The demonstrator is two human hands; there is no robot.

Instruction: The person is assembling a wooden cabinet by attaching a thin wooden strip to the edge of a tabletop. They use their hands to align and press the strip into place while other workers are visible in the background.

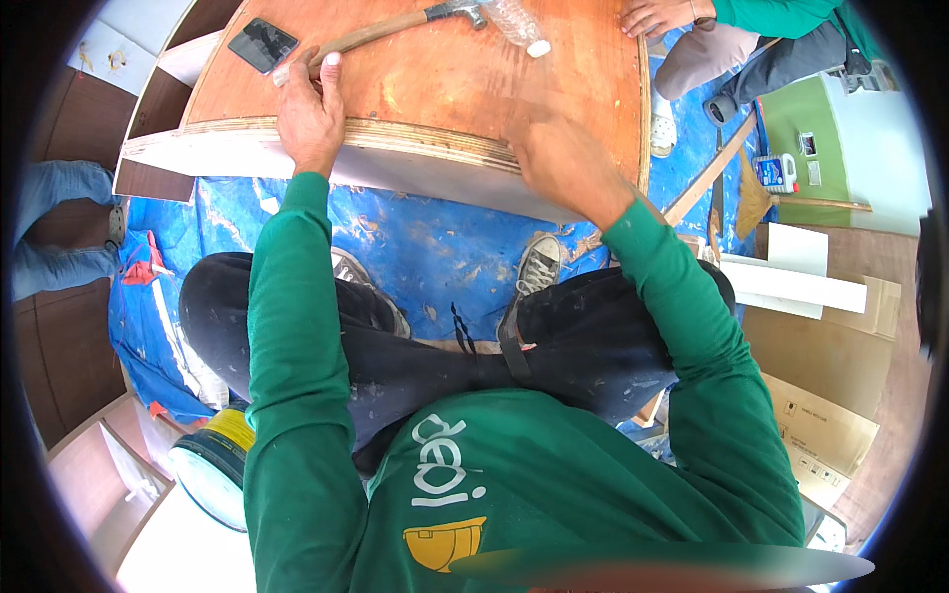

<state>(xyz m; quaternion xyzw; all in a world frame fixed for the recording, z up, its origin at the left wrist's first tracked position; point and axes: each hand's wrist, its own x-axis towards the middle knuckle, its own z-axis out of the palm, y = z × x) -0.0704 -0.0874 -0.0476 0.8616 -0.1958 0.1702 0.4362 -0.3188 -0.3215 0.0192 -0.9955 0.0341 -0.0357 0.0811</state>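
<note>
My left hand (310,117) rests on the near left part of a reddish-brown plywood panel (425,91), fingers stretched forward and thumb apart. Its fingertips are at the handle end of a hammer (381,33), which lies across the panel with its head at the far edge. Beside these fingers lies a black smartphone (263,45). My right hand (563,158) is smeared by motion over the panel's near edge, right of the middle; whether it holds anything is unclear. Beyond it, a clear plastic bottle (514,25) with a white cap lies on its side.
Another person's hand (657,15) touches the panel's far right corner. A blue tarp (425,232) covers the floor. At right are wooden strips (712,173), a white jug (775,174), white boards (791,285) and cardboard (825,425). A yellow-and-black round container (222,440) stands at lower left.
</note>
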